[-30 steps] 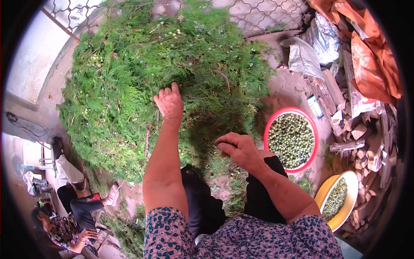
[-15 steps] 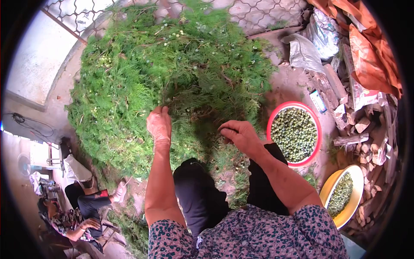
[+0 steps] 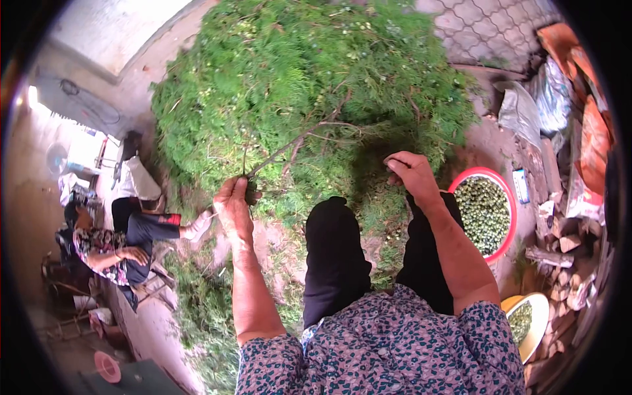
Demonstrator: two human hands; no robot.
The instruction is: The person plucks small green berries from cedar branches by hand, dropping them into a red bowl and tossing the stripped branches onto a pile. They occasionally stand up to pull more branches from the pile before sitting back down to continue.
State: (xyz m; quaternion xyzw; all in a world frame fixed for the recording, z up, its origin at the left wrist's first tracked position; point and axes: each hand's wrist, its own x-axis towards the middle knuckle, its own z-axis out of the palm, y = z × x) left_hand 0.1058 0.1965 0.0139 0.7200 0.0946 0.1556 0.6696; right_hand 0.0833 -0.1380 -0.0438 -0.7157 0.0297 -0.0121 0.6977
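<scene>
My left hand [image 3: 234,207] pinches the cut end of a thin, mostly bare branch [image 3: 283,150], which reaches up and right over a large pile of green, feathery evergreen sprigs [image 3: 283,79]. Small pale berries dot the pile. Over its lower right side, my right hand [image 3: 415,174] is closed, thumb against fingers; whatever lies in the pinch is too small to make out. It is apart from the branch. Right of this hand stands a red-rimmed basin [image 3: 511,204] filled with round green berries.
A yellow basin [image 3: 542,329] holding green berries stands at lower right. Stacked firewood [image 3: 559,276], sacks [image 3: 552,92] and an orange tarp [image 3: 594,138] line the right side. Another person [image 3: 108,247] sits at left. More sprigs [image 3: 210,329] lie on the ground below.
My left hand has come down and out from the pile, now with a bare branch in it. My right hand has risen, still pinched. The view has turned left.
</scene>
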